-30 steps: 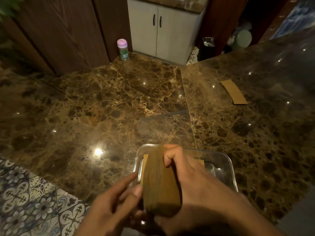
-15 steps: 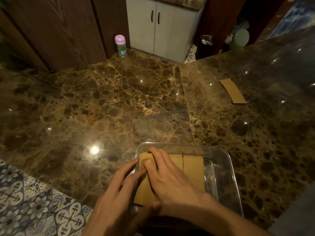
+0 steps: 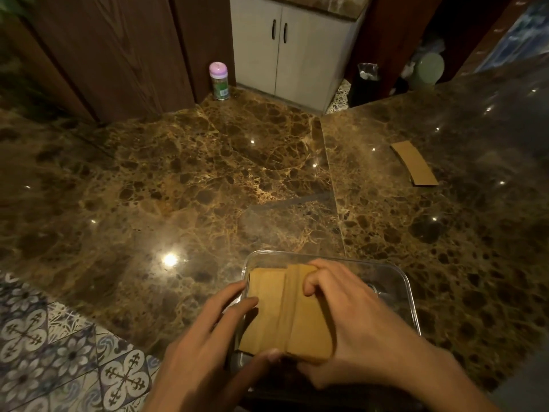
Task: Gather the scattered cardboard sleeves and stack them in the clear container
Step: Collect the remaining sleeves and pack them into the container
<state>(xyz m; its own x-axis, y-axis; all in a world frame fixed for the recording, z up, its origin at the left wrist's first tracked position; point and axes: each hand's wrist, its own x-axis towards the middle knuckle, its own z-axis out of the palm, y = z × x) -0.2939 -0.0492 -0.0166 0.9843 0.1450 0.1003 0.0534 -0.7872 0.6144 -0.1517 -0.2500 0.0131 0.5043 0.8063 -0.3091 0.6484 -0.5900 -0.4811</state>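
Observation:
A clear container point(image 3: 407, 281) sits on the brown marble counter near its front edge. Inside it lies a stack of tan cardboard sleeves point(image 3: 285, 316), flat, with one bundle overlapping another. My right hand point(image 3: 350, 319) curls over the right part of the stack, fingers on its far end and thumb at its near end. My left hand point(image 3: 208, 346) rests against the container's left wall, with its fingertips and thumb touching the left side of the stack. One loose cardboard sleeve point(image 3: 414, 166) lies flat on the counter far to the right.
A small jar with a pink lid point(image 3: 219, 81) stands at the back of the counter point(image 3: 178, 188) by a dark wooden panel. White cabinet doors point(image 3: 285, 49) are behind. Patterned floor tiles point(image 3: 44, 346) show below the counter's left front edge.
The stack went from being held upright above the container to lying flat inside it. Both hands stayed on it, and my right hand shifted to the stack's right side.

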